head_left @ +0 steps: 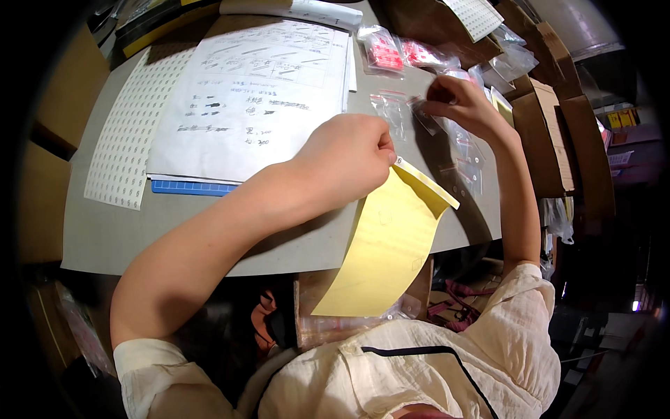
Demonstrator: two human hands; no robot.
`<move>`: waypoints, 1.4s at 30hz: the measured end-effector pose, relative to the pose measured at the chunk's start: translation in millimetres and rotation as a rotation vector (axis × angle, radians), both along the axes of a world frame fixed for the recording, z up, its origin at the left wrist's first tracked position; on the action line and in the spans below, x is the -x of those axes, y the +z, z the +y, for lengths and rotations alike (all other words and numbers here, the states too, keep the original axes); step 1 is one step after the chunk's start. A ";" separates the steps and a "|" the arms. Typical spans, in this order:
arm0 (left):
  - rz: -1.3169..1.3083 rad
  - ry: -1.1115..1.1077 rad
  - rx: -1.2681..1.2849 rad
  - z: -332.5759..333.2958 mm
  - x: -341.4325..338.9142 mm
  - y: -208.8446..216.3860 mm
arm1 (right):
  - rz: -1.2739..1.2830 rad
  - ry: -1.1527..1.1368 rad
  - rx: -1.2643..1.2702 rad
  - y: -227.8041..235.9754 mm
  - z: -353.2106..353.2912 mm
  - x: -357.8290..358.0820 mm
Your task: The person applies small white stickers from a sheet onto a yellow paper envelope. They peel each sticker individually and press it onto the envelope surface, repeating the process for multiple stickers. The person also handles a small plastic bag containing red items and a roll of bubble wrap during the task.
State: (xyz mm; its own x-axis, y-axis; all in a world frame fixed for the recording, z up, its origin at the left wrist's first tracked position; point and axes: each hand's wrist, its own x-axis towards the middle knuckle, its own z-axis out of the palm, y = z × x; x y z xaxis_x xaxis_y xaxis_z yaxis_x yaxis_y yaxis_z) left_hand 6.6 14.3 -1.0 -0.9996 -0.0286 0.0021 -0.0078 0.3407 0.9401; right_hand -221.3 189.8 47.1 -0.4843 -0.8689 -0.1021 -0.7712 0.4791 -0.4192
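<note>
"While I stand here beside the desk (105, 234), I see two bare hands at work; what does the left hand (352, 157) have?"

"It has its grip closed on the upper corner of a yellow sheet (380, 241). From this hand the sheet slopes toward the person, and its lower end hangs past the front edge of the desk. Along its upper right side it is bent, and there runs a narrow white strip (440, 194)."

"And the right hand (466, 108), is it holding something too?"

"That one is farther to the right, above some small clear bags (391, 112), with the thumb and the first finger close together. Whether its grip has taken one of the bags, I cannot tell from here."

"Which other things are lying around?"

"To the left of the bags are white papers (237, 133) with handwriting, and a blue board (192, 187) shows from under their lower edge. Beside them, at the left, lies a long sheet of small printed marks (125, 140). Behind the clear bags I notice a packet of red pieces (384, 54), and at the right side stands a cardboard box (544, 140)."
</note>
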 end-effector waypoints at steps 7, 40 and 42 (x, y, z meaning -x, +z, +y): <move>-0.034 0.016 0.014 -0.3 3.0 -3.2 | -0.013 0.185 0.138 -14.2 -26.2 -33.6; -0.131 0.004 -0.082 6.7 -0.1 -0.7 | -0.236 0.075 0.544 -16.4 25.1 -104.6; -0.152 -0.004 -0.093 7.4 0.1 1.5 | -0.162 0.052 0.518 -22.4 19.4 -80.6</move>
State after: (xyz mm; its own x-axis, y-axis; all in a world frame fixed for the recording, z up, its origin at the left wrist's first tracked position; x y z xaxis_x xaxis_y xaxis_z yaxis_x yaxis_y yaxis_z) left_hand 6.6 21.7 0.6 -0.9883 -0.0179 -0.1518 -0.1513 0.2526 0.9557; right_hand -140.7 209.2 24.6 -0.4528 -0.8478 0.2760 -0.6943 0.1411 -0.7057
